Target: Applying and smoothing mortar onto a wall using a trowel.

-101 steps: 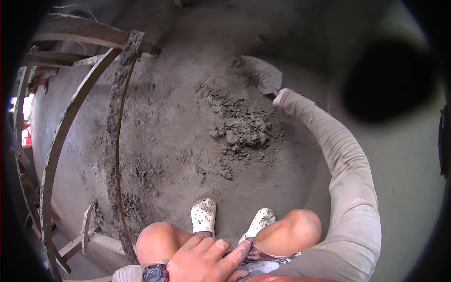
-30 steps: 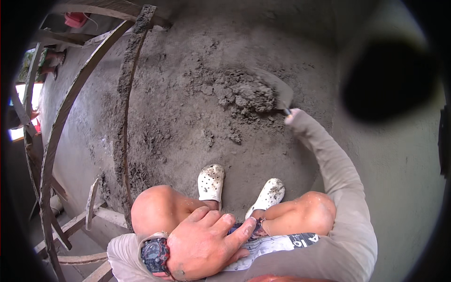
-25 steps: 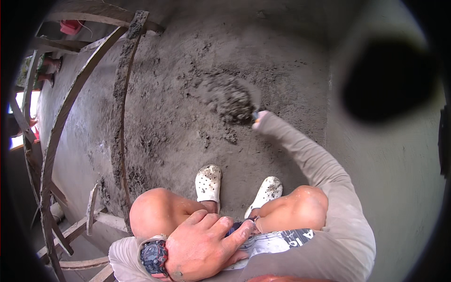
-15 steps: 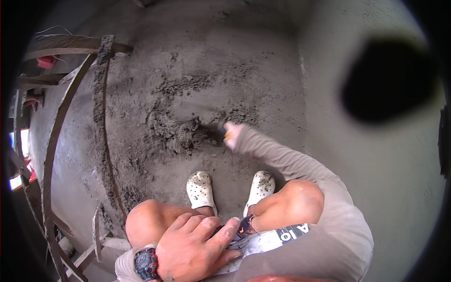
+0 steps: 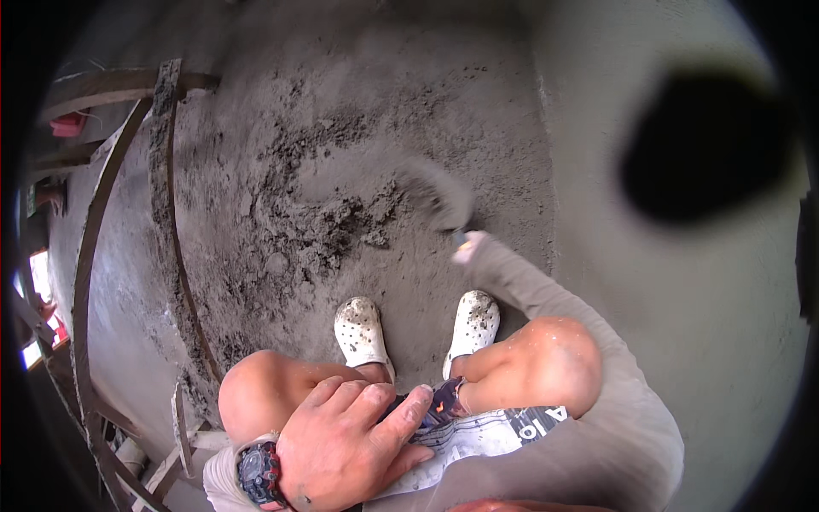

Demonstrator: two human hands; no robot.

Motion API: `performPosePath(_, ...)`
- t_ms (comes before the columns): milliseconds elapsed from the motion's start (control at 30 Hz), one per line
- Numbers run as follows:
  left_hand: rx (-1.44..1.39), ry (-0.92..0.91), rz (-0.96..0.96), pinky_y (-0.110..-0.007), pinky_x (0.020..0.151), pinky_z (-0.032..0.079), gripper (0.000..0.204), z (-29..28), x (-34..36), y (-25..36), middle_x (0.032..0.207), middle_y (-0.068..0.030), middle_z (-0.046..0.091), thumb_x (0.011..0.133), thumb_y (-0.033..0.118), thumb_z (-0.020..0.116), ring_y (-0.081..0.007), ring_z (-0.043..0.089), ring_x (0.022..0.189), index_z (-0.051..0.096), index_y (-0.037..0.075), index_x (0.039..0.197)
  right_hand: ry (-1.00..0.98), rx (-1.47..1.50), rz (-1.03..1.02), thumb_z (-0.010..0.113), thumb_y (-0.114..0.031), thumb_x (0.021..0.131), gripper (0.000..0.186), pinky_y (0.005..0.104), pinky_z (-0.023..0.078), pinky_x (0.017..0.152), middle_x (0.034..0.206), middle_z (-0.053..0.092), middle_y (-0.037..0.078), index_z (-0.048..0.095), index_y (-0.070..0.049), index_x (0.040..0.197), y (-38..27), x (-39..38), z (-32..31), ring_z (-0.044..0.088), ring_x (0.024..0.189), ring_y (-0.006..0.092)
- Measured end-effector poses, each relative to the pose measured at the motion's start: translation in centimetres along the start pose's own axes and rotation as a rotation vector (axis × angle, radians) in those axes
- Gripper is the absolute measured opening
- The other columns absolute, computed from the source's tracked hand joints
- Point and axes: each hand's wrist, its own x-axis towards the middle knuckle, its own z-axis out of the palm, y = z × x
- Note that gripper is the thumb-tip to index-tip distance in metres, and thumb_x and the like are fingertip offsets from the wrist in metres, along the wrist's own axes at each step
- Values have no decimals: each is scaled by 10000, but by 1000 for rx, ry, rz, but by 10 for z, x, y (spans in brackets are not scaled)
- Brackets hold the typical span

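Note:
My right hand [image 5: 468, 246] is closed round the handle of a trowel [image 5: 439, 194], whose grey blade is smeared by motion. It is over the floor ahead of my right shoe, to the right of a heap of loose, crumbly grey mortar [image 5: 328, 229]. My left hand [image 5: 358, 435] rests palm down in my lap near my left knee, fingers stretched out, holding nothing. A dark watch [image 5: 258, 474] sits on that wrist.
I squat in mortar-spotted white clogs [image 5: 476, 326] on the rough grey floor [image 5: 409, 94]. Wooden planks and poles [image 5: 175, 205] stand along the left, with a red object [image 5: 68, 125] behind them. A smooth grey wall [image 5: 665, 341] runs up the right side; a dark blot covers part of the view.
My right hand and the trowel have swung right, away from the mortar heap, and the blade now shows more fully. My left hand stays in my lap.

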Motion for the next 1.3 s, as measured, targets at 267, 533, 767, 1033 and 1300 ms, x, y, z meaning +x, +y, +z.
performPosePath(267,14,41,-55,-341,650,436,511,6,-7,-5,827,-72,544,651,333,653,-235,541,719,528,42,1051,183,-135,-252,608,-178,646,234,366,431,557,670,548,135,486,-12,759,-13,-45,-15,549,609,259)
performPosePath(533,7,-51,18,-328,644,430,501,4,14,-4,800,-62,538,648,326,654,-219,536,710,535,43,1044,179,136,74,612,-129,633,150,287,428,558,645,529,50,519,-66,732,79,-38,23,523,598,141)
performPosePath(767,49,-9,36,-331,653,426,501,14,17,-14,785,-58,531,652,319,651,-215,524,695,533,40,1051,49,338,-57,588,-115,658,140,268,386,472,575,475,18,497,-89,761,60,-46,10,488,523,152)
performPosePath(1033,32,-158,19,-329,634,418,503,11,26,5,779,-65,525,652,322,653,-228,520,691,529,48,1055,-67,400,49,588,-147,691,140,272,358,442,545,441,0,473,-68,703,13,-23,54,445,480,104)
performPosePath(1300,18,-79,-151,-365,774,402,488,9,1,-1,947,-115,524,698,268,611,-282,509,848,484,45,1113,264,809,172,625,-105,684,195,250,354,398,562,426,-9,462,-86,789,48,-38,-22,433,478,80)
